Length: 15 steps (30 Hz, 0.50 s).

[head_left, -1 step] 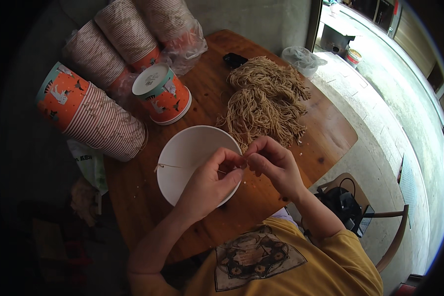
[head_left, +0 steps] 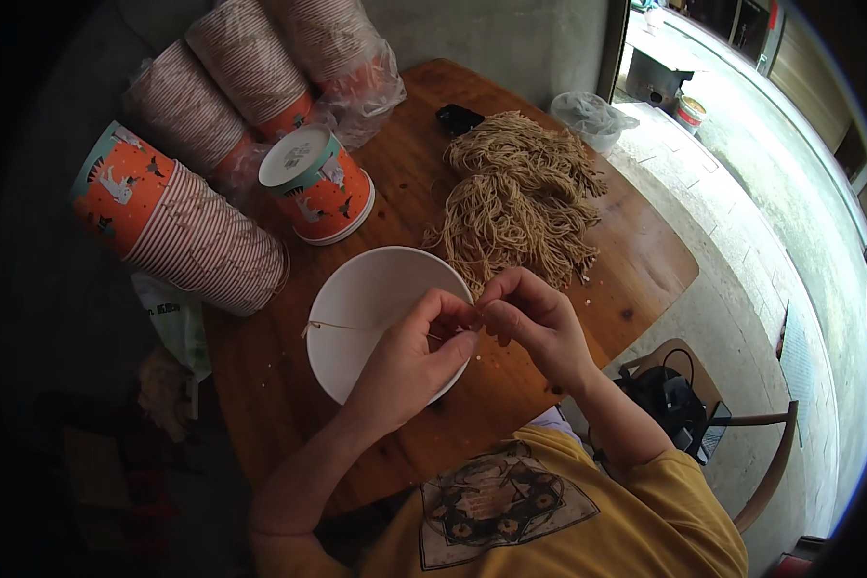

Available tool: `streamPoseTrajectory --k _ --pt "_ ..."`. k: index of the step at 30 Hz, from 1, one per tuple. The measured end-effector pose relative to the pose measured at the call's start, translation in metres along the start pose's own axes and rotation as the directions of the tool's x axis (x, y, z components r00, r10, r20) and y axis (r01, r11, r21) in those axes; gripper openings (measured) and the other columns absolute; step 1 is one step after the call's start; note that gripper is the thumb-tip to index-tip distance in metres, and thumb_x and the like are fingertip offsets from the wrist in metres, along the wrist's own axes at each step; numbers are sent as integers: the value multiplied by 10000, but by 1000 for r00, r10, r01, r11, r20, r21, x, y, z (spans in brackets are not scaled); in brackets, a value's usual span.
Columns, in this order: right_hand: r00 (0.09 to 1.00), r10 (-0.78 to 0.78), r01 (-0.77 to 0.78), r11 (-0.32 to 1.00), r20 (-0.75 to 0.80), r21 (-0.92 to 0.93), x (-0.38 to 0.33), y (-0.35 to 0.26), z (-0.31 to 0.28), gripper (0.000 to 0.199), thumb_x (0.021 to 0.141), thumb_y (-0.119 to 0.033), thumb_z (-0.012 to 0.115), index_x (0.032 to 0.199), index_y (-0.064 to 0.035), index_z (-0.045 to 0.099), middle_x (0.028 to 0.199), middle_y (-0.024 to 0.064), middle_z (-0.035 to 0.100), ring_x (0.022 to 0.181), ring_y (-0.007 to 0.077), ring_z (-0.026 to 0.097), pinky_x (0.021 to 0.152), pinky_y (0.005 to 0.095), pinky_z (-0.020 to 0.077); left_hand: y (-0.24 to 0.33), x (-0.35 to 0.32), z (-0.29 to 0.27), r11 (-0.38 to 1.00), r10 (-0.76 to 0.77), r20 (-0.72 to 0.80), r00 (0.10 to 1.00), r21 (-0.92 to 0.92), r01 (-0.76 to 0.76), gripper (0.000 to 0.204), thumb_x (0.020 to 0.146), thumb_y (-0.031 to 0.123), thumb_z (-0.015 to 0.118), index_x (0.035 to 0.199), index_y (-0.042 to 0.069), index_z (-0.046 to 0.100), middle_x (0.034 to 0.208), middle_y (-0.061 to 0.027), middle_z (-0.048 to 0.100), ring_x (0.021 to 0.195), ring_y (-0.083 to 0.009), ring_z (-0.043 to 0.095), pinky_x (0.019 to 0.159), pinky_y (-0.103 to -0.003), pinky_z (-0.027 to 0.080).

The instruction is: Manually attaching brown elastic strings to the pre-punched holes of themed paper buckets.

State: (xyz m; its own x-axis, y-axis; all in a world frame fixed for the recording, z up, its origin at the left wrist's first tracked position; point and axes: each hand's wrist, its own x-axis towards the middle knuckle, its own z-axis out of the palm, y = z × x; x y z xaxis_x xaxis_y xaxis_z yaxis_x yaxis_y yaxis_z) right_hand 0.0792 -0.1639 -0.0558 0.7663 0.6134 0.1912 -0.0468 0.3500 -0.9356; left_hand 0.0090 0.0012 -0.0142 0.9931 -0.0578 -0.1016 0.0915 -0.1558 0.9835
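A white-lined paper bucket (head_left: 356,289) stands mouth up on the wooden table in front of me. A thin tan cord (head_left: 337,327) is fixed at its left rim and runs across the mouth toward my fingers. My left hand (head_left: 414,356) reaches over the bucket, its thumb and fingers pinched on the cord near the right rim. Meeting it there, my right hand (head_left: 535,328) pinches too, apparently on the cord's end; the fingertips hide the exact grip. Beyond my right hand lies a loose heap of tan cords (head_left: 530,202).
An orange paper bucket (head_left: 329,197) stands upside down behind the white-lined one. Nested stacks of buckets (head_left: 202,241) lean at the left, several wrapped in clear plastic. A black object (head_left: 459,118) and a clear plastic bag (head_left: 592,118) lie near the cords. A chair (head_left: 703,385) holds a black bag.
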Motion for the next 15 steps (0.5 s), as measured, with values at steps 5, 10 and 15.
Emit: streamPoseTrajectory --k 5,10,15 --pt "1000 24 -23 998 -9 56 0 4 0 156 926 -183 573 1011 -52 561 870 -41 566 742 23 491 650 177 408 2 0 0 997 -1 -22 1000 73 3 113 913 99 535 987 16 512 907 -14 554 831 -75 530 751 -237 451" --pt "999 43 -42 998 -18 56 -3 8 -4 142 927 -173 565 997 -50 556 854 -27 561 731 32 506 633 183 425 1 1 -6 1000 8 -45 999 -1 -8 97 914 105 535 968 28 512 874 -3 540 777 -68 511 711 -222 444" --pt "1000 24 -22 997 -20 69 -5 11 -1 159 930 -186 566 1012 -50 559 857 -35 563 727 22 499 624 174 421 6 2 -7 988 -76 -12 997 -134 74 69 921 99 516 966 47 518 851 -2 549 767 -56 518 698 -206 440"
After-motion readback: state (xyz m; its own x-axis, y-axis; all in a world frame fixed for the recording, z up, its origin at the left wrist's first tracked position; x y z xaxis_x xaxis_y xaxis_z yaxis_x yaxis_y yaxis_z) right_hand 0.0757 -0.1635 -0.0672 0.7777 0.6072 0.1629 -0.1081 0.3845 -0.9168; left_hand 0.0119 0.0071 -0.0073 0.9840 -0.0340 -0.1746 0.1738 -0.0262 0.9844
